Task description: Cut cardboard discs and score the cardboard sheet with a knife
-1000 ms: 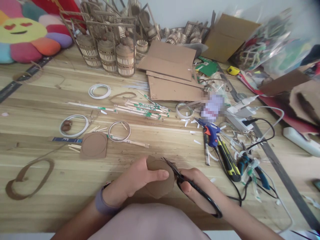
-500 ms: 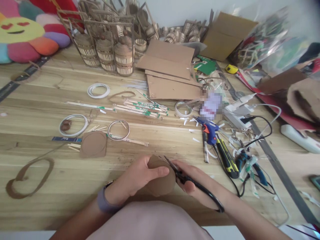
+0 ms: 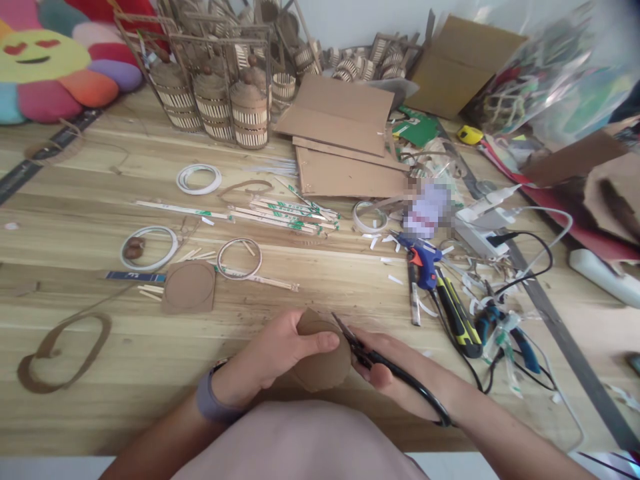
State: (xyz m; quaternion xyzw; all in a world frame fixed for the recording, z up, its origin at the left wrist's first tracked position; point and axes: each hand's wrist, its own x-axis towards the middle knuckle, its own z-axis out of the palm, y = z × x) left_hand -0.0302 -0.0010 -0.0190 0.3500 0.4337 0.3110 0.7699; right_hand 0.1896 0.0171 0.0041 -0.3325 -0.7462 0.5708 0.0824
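My left hand (image 3: pixel 287 350) grips a brown piece of cardboard (image 3: pixel 323 370), partly cut to a round outline, with the thumb pressed on its face. In my right hand (image 3: pixel 387 367) is a pair of black-handled scissors (image 3: pixel 407 380), whose blades lie at the cardboard's upper right edge. The fingers under the handles are mostly hidden. Farther left on the table lies a square of cardboard (image 3: pixel 189 287) with a circle drawn on it, beside a thin ring (image 3: pixel 238 241) and several short sticks.
A blue glue gun (image 3: pixel 426 270), a yellow-black utility knife (image 3: pixel 459 320) and pliers (image 3: pixel 523 343) with cables lie to the right. Cardboard sheets (image 3: pixel 350 170) and small bamboo lanterns (image 3: pixel 250 117) stand behind. White tape rolls (image 3: pixel 199 179) and wrapped sticks (image 3: pixel 280 215) lie mid-table.
The scissor blades look slightly more apart from the cardboard's edge. Both hands keep nearly the same place, and the whole view has shifted a little.
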